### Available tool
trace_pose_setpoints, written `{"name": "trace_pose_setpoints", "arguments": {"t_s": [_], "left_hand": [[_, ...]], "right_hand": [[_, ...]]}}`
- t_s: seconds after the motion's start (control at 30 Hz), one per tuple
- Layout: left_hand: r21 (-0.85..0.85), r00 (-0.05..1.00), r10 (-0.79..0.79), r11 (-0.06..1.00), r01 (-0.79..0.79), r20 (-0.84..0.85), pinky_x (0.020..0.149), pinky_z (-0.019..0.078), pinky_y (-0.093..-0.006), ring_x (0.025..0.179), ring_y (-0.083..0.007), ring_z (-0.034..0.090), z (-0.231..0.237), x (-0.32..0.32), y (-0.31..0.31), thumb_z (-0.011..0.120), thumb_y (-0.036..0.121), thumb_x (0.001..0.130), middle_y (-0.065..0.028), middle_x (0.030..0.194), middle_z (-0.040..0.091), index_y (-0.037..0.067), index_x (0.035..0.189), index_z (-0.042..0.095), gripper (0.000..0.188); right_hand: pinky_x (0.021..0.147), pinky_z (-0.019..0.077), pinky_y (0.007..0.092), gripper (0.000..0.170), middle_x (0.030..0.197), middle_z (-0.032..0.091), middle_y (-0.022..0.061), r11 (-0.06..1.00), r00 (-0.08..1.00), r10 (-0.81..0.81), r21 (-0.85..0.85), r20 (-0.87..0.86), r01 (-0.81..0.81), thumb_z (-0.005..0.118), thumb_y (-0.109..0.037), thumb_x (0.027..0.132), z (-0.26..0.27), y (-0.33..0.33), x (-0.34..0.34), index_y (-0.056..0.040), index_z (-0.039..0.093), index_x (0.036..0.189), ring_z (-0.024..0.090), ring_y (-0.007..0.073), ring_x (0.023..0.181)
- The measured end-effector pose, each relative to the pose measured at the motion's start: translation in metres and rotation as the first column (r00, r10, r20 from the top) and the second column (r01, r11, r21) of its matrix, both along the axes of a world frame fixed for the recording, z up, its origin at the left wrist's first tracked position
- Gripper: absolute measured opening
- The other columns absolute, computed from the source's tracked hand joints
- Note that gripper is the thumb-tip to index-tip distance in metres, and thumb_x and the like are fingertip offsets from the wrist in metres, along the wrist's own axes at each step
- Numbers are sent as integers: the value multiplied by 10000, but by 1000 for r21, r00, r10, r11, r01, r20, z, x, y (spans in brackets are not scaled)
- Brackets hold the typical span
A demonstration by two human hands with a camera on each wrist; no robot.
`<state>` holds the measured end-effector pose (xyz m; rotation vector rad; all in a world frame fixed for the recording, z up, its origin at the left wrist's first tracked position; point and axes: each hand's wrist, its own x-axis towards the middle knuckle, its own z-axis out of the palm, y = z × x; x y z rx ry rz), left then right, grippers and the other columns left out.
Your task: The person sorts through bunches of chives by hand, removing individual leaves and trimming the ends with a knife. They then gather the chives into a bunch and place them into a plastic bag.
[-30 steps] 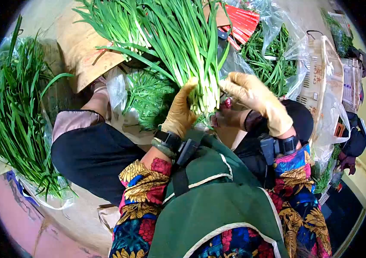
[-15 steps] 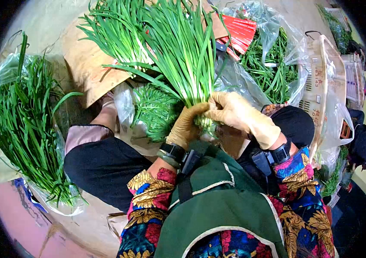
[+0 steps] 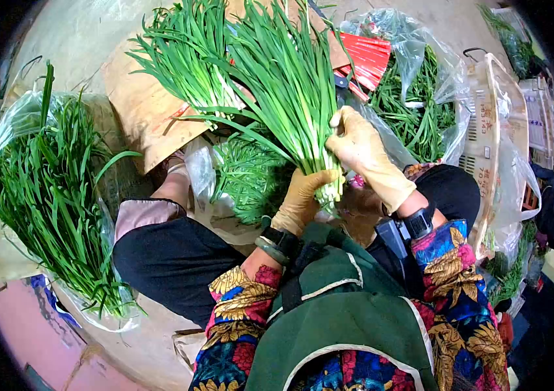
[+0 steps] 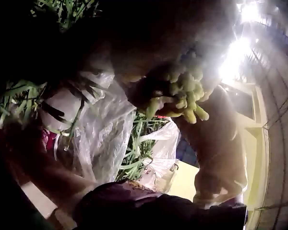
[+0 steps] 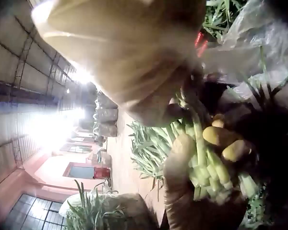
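Observation:
The left hand point(image 3: 303, 201), in a tan glove, grips a bunch of long green leafy stalks point(image 3: 296, 111) near its pale cut ends; in the right wrist view its gloved thumb and fingertips wrap the white stems point(image 5: 206, 167). The right hand point(image 3: 365, 146), gloved too, has its bent fingers against the right side of the bunch, above the left hand. Stem ends point(image 4: 182, 93) face the left wrist camera. What the right fingertips pinch is hidden.
Another bunch point(image 3: 198, 65) lies on brown cardboard point(image 3: 146, 120) ahead. Loose greens point(image 3: 49, 195) fill the left side, and bagged greens point(image 3: 413, 111) sit at right beside a plastic crate point(image 3: 485, 130). Red strips point(image 3: 365, 58) lie beyond the hands.
The right hand has moved from the stem ends, beside the left fingers, up to the right side of the bunch. The left hand keeps its hold, and the whole view has shifted slightly.

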<state>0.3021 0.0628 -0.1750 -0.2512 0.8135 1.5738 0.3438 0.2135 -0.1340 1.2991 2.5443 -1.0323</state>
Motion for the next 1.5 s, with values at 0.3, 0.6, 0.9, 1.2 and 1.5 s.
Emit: {"name": "trace_pose_setpoints", "arguments": {"t_s": [0.3,0.6,0.9,1.2,1.5], "left_hand": [[0,997,41,999,-41,-60,622,544,-293,690,-173,651,-7,6,-2,712,83,754,-73,852,672,-19,1049,615,327],[-42,998,-46,998,44,-45,695,540,-292,752,-174,651,-1,2,-10,673,180,795,-114,921,695,-54,1021,662,326],[120,997,-42,992,34,72,798,549,-332,844,-227,671,-27,4,-15,649,219,852,-127,978,697,-32,1088,633,344],[173,993,-48,985,30,104,831,555,-338,887,-225,681,-50,6,-16,587,199,895,-114,1008,695,-8,1106,629,299],[25,991,70,997,-73,115,680,542,-293,746,-148,657,-21,6,-7,685,176,823,-25,863,677,37,1048,660,266]], "right_hand": [[763,483,485,370,949,585,214,983,988,125,143,-86,-112,622,-362,779,-12,-5,2,-32,565,936,602,416,840],[797,478,485,298,867,642,215,995,996,21,-94,-88,-30,582,-306,771,8,11,15,-32,617,882,613,419,852],[588,462,267,209,754,609,18,794,938,-299,-592,-176,142,655,-244,882,-9,16,29,-45,593,878,568,104,639],[679,489,333,393,788,652,108,926,995,-88,-372,-45,65,716,-391,778,-4,2,26,-18,604,831,605,199,707],[741,497,340,358,873,678,151,896,972,-97,-444,-216,-9,658,-302,811,3,-14,29,5,635,995,637,225,807]]}}
